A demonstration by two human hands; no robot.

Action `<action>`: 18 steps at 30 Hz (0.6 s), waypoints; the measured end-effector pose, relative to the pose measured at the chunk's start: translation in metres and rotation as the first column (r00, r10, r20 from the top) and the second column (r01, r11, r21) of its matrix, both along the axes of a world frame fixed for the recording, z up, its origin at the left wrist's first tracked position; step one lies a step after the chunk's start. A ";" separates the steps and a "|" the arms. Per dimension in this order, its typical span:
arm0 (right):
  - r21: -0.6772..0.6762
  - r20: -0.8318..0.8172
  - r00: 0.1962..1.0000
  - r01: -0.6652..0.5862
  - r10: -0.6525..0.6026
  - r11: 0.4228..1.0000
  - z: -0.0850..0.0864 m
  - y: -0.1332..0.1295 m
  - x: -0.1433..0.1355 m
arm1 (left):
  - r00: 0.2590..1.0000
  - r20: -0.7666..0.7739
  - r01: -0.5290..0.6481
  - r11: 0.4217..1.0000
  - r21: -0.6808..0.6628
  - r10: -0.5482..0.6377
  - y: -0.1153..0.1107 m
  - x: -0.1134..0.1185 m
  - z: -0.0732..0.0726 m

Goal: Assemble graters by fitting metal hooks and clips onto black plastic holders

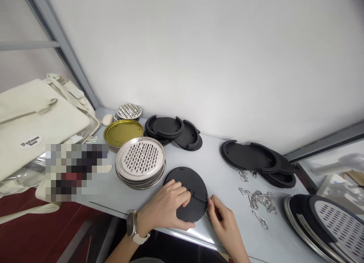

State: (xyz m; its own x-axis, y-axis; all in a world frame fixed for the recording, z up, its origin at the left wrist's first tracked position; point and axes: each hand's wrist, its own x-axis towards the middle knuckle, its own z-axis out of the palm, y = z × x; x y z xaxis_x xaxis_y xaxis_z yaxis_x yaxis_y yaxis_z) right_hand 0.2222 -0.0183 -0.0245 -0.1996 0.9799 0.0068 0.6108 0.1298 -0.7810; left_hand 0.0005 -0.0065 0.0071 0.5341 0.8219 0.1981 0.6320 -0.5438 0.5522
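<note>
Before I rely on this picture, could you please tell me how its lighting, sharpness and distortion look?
In the head view: glare on the table's front edge below the black disc; sheen on the gold lid; a pixelated block hiding detail at left; the graters at lower right apparently stretched; the metal clips slightly soft.

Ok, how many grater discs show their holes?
3: a grater disc topping the metal stack by the left hand, another behind the gold lid, one at far right. More may be hidden underneath.
</note>
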 end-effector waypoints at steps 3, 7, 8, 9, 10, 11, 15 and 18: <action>0.015 0.011 1.000 -0.002 0.002 1.000 -0.003 0.001 0.001 | 1.000 0.003 0.000 1.000 0.022 0.000 0.000 0.001 0.000; 0.033 0.019 1.000 0.003 -0.004 0.999 -0.005 0.001 0.002 | 1.000 0.006 -0.001 0.999 0.047 0.001 0.000 0.001 -0.002; 0.036 0.022 1.000 0.005 -0.006 0.999 -0.005 0.001 0.002 | 1.000 0.007 0.000 0.999 0.050 0.000 0.000 0.001 -0.002; 0.039 0.025 1.000 0.007 -0.008 0.999 -0.005 0.001 0.001 | 1.000 0.009 0.000 0.999 0.051 -0.001 -0.001 0.001 -0.003; 0.042 0.028 1.000 0.007 -0.008 0.999 -0.005 0.001 0.001 | 1.000 0.010 0.001 0.999 0.052 -0.001 -0.001 0.000 -0.003; 0.048 0.031 0.999 0.008 -0.009 0.999 -0.005 0.001 0.001 | 1.000 0.012 0.001 0.999 0.052 -0.001 -0.001 0.000 -0.003; 0.086 0.028 1.000 0.012 -0.014 0.996 -0.005 0.002 0.001 | 0.999 0.037 -0.001 0.998 0.058 -0.001 -0.002 0.000 -0.003; 0.111 0.021 1.000 0.008 -0.011 0.994 -0.005 0.003 0.001 | 0.998 0.058 -0.026 0.998 0.062 0.022 -0.002 0.000 -0.003</action>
State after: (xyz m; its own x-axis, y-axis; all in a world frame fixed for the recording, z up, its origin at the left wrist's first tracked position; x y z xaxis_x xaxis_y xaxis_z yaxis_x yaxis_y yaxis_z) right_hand 0.2236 -0.0156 -0.0294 -0.1917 0.9752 0.1109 0.6291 0.2088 -0.7488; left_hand 0.0004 -0.0086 0.0043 0.5006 0.8194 0.2792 0.6137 -0.5633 0.5532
